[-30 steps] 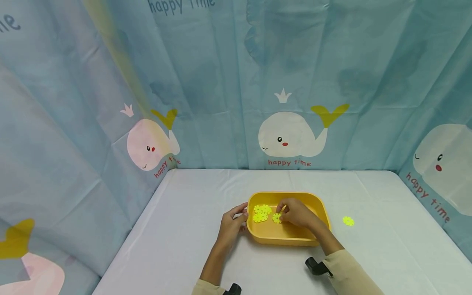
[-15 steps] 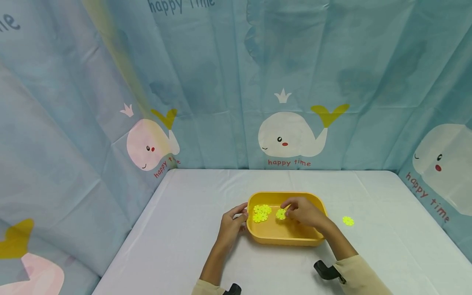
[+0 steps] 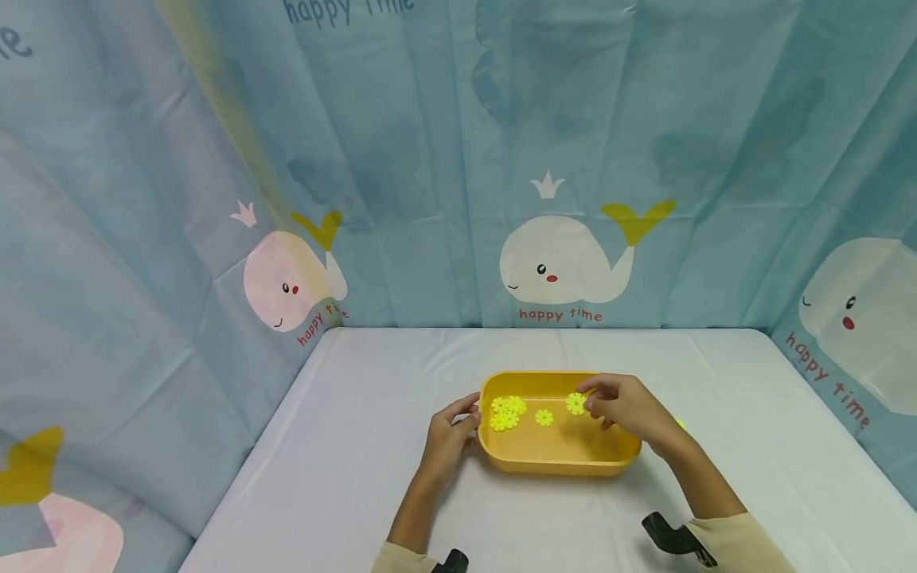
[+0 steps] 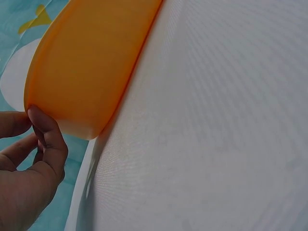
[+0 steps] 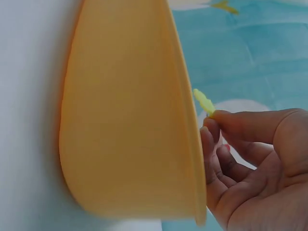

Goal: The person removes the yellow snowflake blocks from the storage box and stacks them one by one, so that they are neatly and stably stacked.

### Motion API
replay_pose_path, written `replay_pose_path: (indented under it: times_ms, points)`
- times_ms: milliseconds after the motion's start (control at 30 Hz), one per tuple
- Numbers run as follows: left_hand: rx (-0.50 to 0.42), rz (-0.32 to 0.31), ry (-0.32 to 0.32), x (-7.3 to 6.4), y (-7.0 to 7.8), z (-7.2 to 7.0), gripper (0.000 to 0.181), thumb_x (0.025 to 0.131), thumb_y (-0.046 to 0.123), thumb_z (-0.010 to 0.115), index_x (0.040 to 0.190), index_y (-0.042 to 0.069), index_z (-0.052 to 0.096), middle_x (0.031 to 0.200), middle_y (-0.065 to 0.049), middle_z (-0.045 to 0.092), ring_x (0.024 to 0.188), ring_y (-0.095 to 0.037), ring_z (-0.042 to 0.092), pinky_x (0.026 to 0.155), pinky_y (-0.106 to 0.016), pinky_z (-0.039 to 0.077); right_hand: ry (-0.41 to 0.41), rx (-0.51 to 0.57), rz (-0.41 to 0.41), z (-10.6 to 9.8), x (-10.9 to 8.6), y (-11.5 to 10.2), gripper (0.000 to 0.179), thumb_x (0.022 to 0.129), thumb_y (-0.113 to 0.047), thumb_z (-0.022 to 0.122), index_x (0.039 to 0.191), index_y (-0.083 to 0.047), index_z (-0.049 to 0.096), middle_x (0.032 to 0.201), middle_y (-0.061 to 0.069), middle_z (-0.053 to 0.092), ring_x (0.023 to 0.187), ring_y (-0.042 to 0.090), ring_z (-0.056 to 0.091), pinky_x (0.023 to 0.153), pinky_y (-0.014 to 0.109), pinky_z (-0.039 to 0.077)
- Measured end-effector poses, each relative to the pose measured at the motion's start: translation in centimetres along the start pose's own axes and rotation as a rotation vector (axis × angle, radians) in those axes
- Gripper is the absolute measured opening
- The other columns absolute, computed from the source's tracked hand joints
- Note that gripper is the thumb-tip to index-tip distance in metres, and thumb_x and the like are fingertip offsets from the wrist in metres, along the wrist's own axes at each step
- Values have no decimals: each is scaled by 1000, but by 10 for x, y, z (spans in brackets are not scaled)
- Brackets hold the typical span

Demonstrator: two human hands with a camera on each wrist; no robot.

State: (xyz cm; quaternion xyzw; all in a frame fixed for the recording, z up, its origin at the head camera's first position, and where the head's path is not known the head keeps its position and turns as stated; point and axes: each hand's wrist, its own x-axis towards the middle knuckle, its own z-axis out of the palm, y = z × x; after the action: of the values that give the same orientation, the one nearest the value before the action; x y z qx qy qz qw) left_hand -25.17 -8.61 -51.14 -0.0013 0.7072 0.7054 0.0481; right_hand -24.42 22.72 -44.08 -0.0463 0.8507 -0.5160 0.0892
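My right hand (image 3: 623, 404) pinches a bright yellow snowflake disc (image 3: 575, 403) between thumb and index finger, over the right part of an orange-yellow plastic tray (image 3: 559, 468). In the right wrist view the disc (image 5: 204, 102) shows edge-on, above the tray's rim. My left hand (image 3: 447, 434) holds the tray's left end; in the left wrist view its thumb and finger grip the rim (image 4: 30, 103). A cluster of several yellow discs (image 3: 507, 413) lies at the left inside the tray. One separate disc (image 3: 544, 418) lies near the tray's middle.
Another yellow disc (image 3: 680, 424) lies on the white-covered table (image 3: 401, 374) right of the tray, mostly hidden behind my right forearm. A blue curtain (image 3: 430, 263) with printed whales hangs around the table's back and sides. Black wrist mounts (image 3: 673, 535) stick out near the sleeves.
My right hand has moved right within the tray, carrying a disc. A single disc now shows where that hand was. My left hand stays at the rim.
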Motion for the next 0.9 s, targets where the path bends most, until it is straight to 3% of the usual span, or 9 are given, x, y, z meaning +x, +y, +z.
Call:
replay_pose_path:
  times_ms: [300, 600, 900]
  points:
    - [-6, 2, -4, -1, 1, -1, 46, 101, 13, 63, 147, 6, 63, 128, -14, 57, 99, -25, 62, 68, -24, 56, 65, -8, 24, -29, -16, 12, 35, 104, -15, 67, 134, 1, 66, 106, 19, 69, 93, 31, 65, 75, 33, 62]
    - [-4, 1, -8, -1, 1, -2, 47, 101, 12, 62, 147, 5, 62, 126, -14, 57, 97, -24, 61, 69, -24, 56, 134, 14, 98, -52, -23, 27, 40, 104, -16, 65, 139, 1, 63, 114, 18, 70, 96, 28, 67, 78, 32, 63]
    - [-3, -3, -4, 0, 1, -1, 46, 102, 13, 63, 147, 7, 63, 128, -14, 57, 100, -25, 61, 70, -24, 57, 168, 3, 103, -74, -35, 46, 47, 106, -21, 64, 145, 4, 57, 112, 12, 71, 94, 25, 69, 78, 31, 63]
